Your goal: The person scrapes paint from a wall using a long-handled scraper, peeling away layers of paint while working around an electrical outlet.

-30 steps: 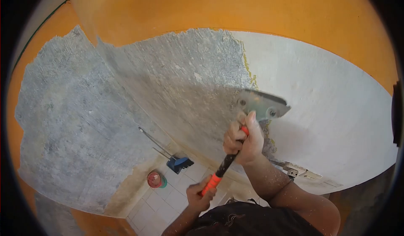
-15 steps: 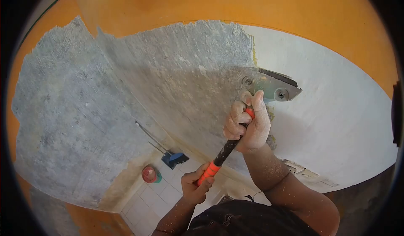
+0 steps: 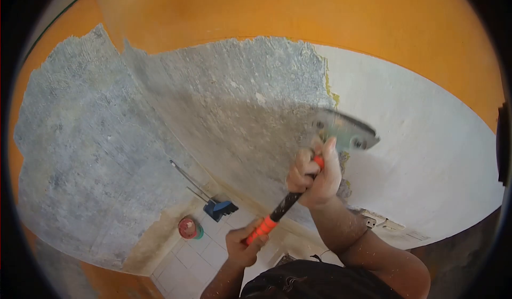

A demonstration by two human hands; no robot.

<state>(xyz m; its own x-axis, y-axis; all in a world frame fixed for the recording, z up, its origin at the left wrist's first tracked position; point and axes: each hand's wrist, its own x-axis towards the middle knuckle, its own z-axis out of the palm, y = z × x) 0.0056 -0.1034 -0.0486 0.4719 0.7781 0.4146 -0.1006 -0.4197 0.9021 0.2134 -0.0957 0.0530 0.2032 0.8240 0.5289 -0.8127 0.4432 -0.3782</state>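
Note:
A long-handled scraper [image 3: 285, 205] with an orange and black handle and a wide metal head is pressed near the wall. My right hand [image 3: 316, 176] wraps round the handle just below the head, its thumb pointing up along it. Lower down, my left hand [image 3: 246, 243] grips the orange end of the handle. The head, a little blurred, lies over the ragged edge between bare grey plaster [image 3: 213, 93] and the white coating [image 3: 421, 123]. White dust covers my right hand and forearm.
Orange paint [image 3: 277, 8] spans the upper wall. Below on the tiled floor [image 3: 197, 253] are a red and green bucket [image 3: 189, 227] and a blue dustpan and broom [image 3: 218, 208] near the corner. Sockets [image 3: 370, 222] are set low in the white wall.
The scraper head and my right hand have moved down the wall along the edge of the white coating. My left hand has shifted slightly down and left, still on the handle.

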